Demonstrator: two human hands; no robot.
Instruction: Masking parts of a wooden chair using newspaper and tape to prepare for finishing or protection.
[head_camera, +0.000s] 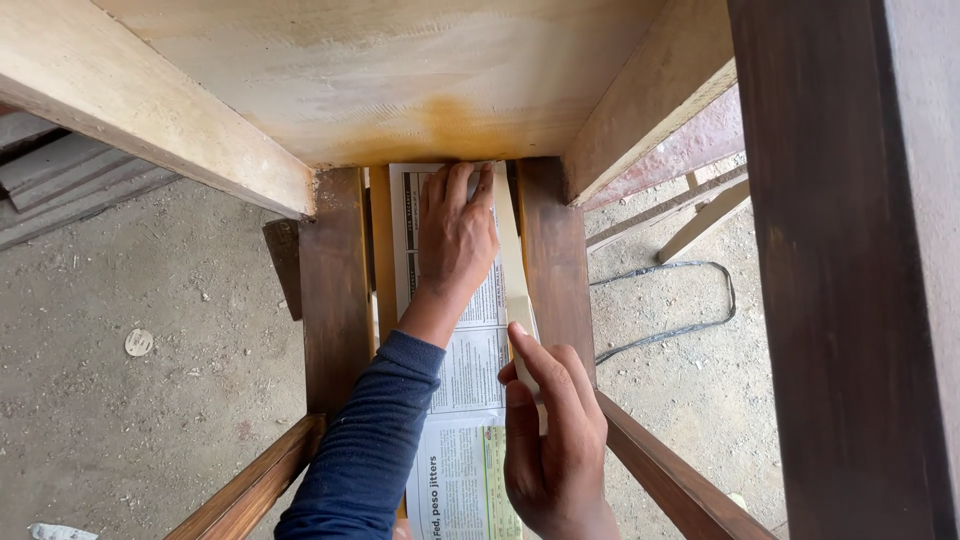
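Note:
An upturned wooden chair fills the view, its pale unfinished seat underside (400, 80) at the top and dark stained slats (335, 290) below. A strip of newspaper (470, 370) lies between the two dark slats. My left hand (455, 235), in a dark blue sleeve, presses flat on the newspaper's upper end against the seat edge. My right hand (550, 430) pinches a cream strip of masking tape (512, 260) that runs along the newspaper's right edge beside the right slat (555, 270).
A dark stained chair leg (840, 300) stands at the right. Rough concrete ground (130, 400) lies below, with a black cable (680, 300) at the right, a small round white disc (139, 342) at the left, and corrugated grey sheeting (60, 180) at the far left.

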